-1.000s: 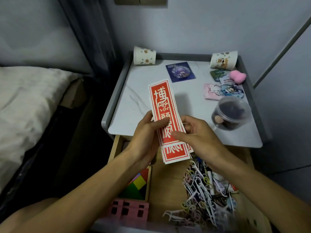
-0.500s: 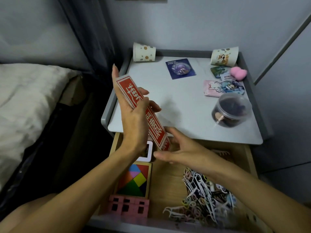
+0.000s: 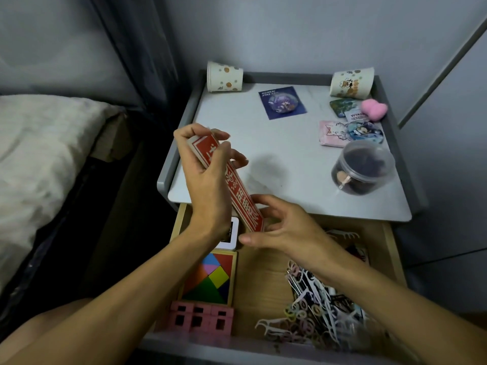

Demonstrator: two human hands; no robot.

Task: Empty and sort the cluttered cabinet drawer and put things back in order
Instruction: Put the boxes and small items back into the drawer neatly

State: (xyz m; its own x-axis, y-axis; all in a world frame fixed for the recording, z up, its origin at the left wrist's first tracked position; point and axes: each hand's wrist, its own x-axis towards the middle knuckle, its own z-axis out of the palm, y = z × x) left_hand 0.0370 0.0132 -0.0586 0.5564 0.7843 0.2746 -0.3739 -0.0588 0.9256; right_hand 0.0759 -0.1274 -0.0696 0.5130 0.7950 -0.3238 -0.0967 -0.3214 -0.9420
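Observation:
My left hand (image 3: 208, 177) grips a stack of long red paper strips (image 3: 238, 191) with white characters, tilted on edge over the front left corner of the cabinet top (image 3: 284, 159). My right hand (image 3: 279, 227) cups the stack's lower end with loosely bent fingers. Below them the wooden drawer (image 3: 261, 270) stands pulled out. It holds a colourful tangram puzzle (image 3: 208, 279), pink blocks (image 3: 201, 318), a small white device (image 3: 229, 237) and a heap of floss picks and hair ties (image 3: 311, 309).
On the cabinet top lie two tipped paper cups (image 3: 224, 76) (image 3: 351, 81), a blue badge card (image 3: 283, 102), a pink heart (image 3: 374, 109), badges and a pink pack (image 3: 347, 131), and a clear round tub (image 3: 363, 167). A bed (image 3: 39, 159) lies to the left.
The red strips went from flat and face-up to tilted on edge. My left hand has slid up along the stack, and my right hand has dropped to its lower end.

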